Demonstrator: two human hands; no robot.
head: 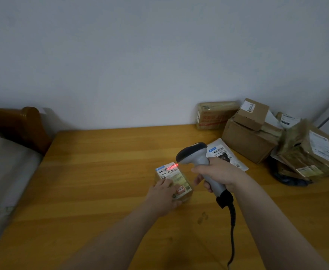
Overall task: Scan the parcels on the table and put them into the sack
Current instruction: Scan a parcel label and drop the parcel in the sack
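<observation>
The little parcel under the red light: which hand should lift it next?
Left, probably. The left hand already rests on the little parcel, while the right hand is full, gripping the scanner.

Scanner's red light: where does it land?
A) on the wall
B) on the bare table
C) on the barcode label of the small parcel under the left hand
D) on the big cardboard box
C: the red line from the scanner, held in the right hand, crosses the barcode on the small parcel that the left hand rests on.
</observation>
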